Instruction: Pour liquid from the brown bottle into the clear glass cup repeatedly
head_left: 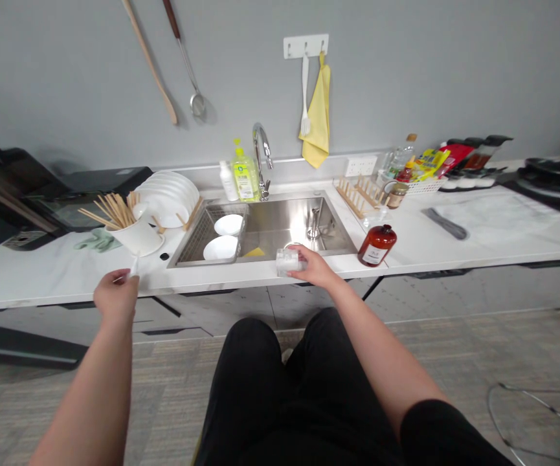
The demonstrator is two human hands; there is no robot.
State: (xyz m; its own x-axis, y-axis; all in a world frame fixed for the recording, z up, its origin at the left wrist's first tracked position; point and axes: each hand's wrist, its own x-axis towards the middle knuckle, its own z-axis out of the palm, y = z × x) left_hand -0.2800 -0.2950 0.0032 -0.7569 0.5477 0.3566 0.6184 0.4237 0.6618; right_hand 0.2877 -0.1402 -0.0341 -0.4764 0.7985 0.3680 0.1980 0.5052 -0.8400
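My left hand (116, 294) is closed on a small, thin white object (134, 265) whose kind I cannot make out. It is just in front of a tilted white pot (138, 241) filled with wooden chopsticks (120, 212). My right hand (313, 265) grips a small clear jar (287, 261), tipped on its side, at the sink's front edge. Whether anything is inside the jar is hard to tell. Behind it lies the steel sink (280, 226). Two white bowls (222, 247) sit in a wire basket at the sink's left.
An amber bottle (377, 245) stands right of the sink, near a wooden rack (357, 197). White plates (168, 194) lean at the left. Yellow-green dish soap (245, 176) stands beside the faucet (261, 155). A yellow cloth (317, 120) hangs on the wall.
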